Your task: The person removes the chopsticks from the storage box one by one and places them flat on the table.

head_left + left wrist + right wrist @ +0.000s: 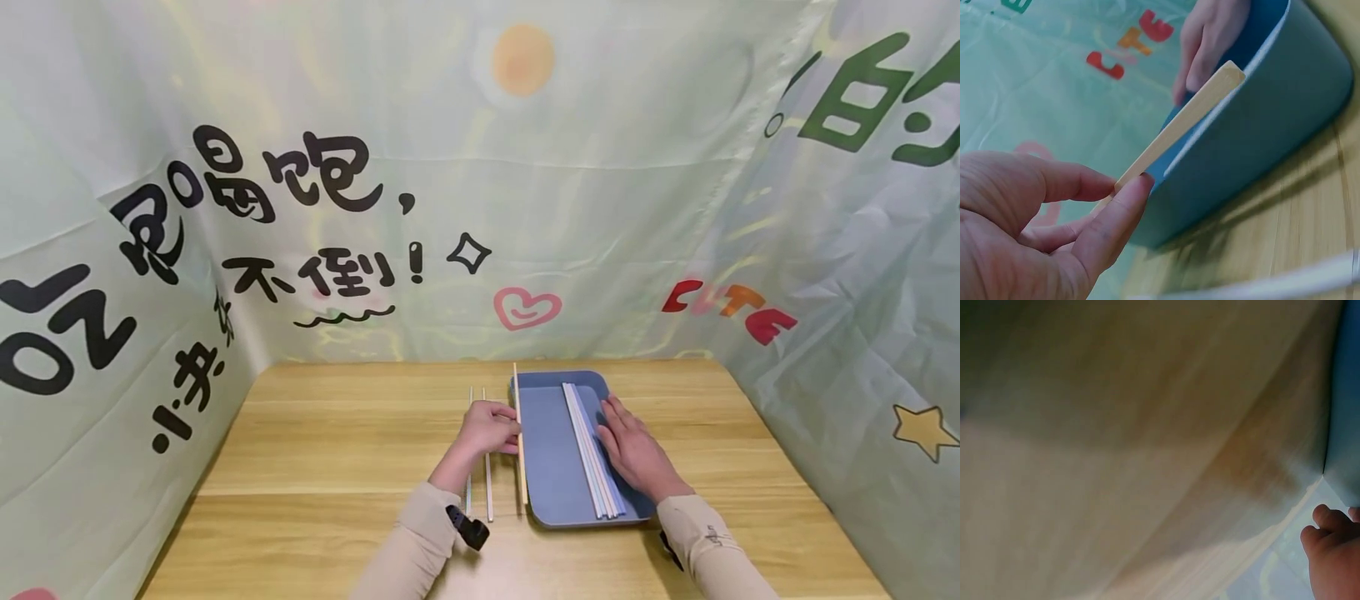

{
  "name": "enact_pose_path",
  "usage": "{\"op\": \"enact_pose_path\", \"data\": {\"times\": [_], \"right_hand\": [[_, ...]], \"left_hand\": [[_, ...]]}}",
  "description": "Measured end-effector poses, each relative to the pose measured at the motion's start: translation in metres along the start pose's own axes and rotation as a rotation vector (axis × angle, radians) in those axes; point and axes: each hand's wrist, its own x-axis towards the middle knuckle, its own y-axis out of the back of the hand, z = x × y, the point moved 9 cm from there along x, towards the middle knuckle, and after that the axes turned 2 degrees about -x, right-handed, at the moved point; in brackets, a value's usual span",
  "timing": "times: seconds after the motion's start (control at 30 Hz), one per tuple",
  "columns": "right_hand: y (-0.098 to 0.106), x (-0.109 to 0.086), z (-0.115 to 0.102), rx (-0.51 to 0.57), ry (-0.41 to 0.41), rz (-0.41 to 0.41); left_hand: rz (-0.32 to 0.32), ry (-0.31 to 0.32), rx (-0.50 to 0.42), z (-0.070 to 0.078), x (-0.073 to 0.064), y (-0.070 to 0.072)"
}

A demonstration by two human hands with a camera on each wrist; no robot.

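Note:
My left hand pinches a pale wooden chopstick between thumb and fingers. The chopstick runs lengthwise along the left rim of a blue-grey tray; whether it touches the rim I cannot tell. At the tray's right side lies my right hand, its fingers extended along the rim. A bundle of several thin pale straws is inside the tray, towards its right side. On the table left of the tray are two more thin straws, partly covered by my left hand and wrist. The right wrist view catches only part of my right hand.
The wooden table extends on both sides of the tray. Behind it and at the sides hangs a printed fabric curtain with lettering. A dark strap device sits at my left wrist.

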Motion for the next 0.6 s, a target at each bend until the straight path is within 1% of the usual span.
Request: {"op": "enact_pose_path", "data": {"times": [0.1, 0.27, 0.43, 0.6], "right_hand": [[-0.001, 0.0, 0.0, 0.0, -0.003, -0.006], [-0.001, 0.0, 0.0, -0.001, -0.007, -0.013], [-0.001, 0.0, 0.0, -0.007, -0.005, -0.014], [-0.002, 0.001, 0.0, -0.012, -0.001, -0.012]], "left_hand": [[0.02, 0.002, 0.012, -0.005, -0.002, 0.017], [0.051, -0.008, 0.069, -0.01, -0.007, 0.041], [0.101, -0.01, 0.105, -0.015, -0.013, 0.065], [0.133, 0.006, 0.133, -0.021, -0.016, 0.084]]}}
